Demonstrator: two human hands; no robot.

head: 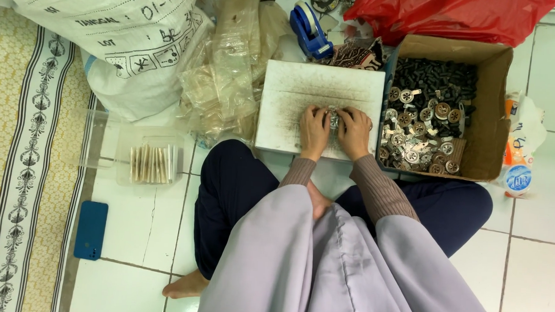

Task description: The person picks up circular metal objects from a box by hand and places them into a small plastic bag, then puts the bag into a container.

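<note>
I sit cross-legged on a tiled floor. My left hand [314,130] and my right hand [355,129] rest side by side on a scuffed white board [292,94]. Both hands pinch one small round metal part [334,116] between their fingertips; most of it is hidden by my fingers. To the right stands an open cardboard box [488,115] holding several round metal parts [415,140] in front and a heap of small black pieces [434,75] behind.
A clear plastic tray [125,140] with thin pale sticks lies at left. A blue phone [91,229] lies on the floor. A large white sack [108,36], crumpled clear bags [231,66], a blue tape dispenser [309,29] and a red bag [446,13] stand behind.
</note>
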